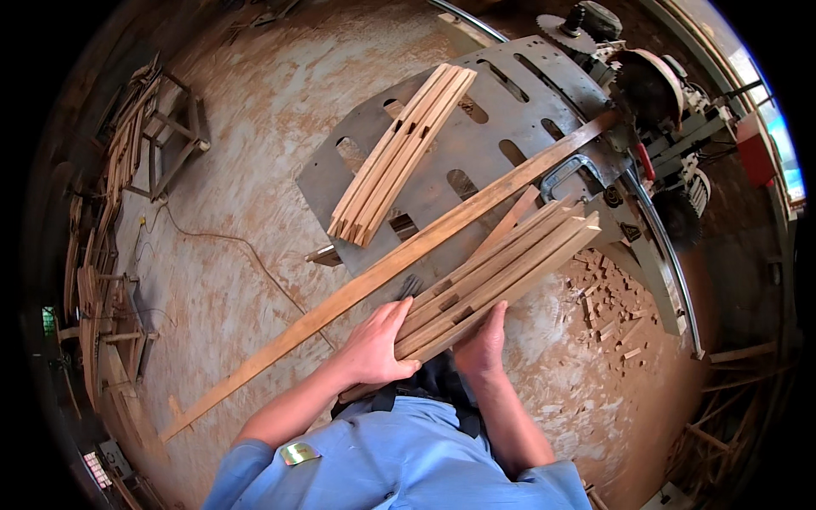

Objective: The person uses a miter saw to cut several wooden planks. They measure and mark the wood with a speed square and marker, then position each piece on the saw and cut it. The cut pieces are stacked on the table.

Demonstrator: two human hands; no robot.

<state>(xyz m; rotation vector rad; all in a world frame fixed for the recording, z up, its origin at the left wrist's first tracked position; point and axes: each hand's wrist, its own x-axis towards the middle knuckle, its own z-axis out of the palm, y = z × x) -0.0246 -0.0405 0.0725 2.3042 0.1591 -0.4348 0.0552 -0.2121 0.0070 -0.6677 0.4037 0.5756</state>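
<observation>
Both of my hands grip a bundle of wooden slats [493, 276] in front of my body, its far end over the near edge of the metal machine table. My left hand [374, 344] holds the left side, thumb toward me. Along the right side my right hand [483, 344] presses, thumb pointing up. Dark notches show in the slats near my hands. A second bundle of notched slats [402, 153] lies on the slotted metal table [527, 93]. Between the bundles a long wooden strip [374, 276] runs diagonally across the table and out to the lower left.
A C-clamp [565, 174] sits at the table's right side, near a metal rail [667, 263]. Circular saw blades [567, 34] and motors [684, 200] stand at far right. Wood offcuts [610, 314] litter the floor. A cable [246, 246] crosses the floor; wooden frames [174, 136] stand left.
</observation>
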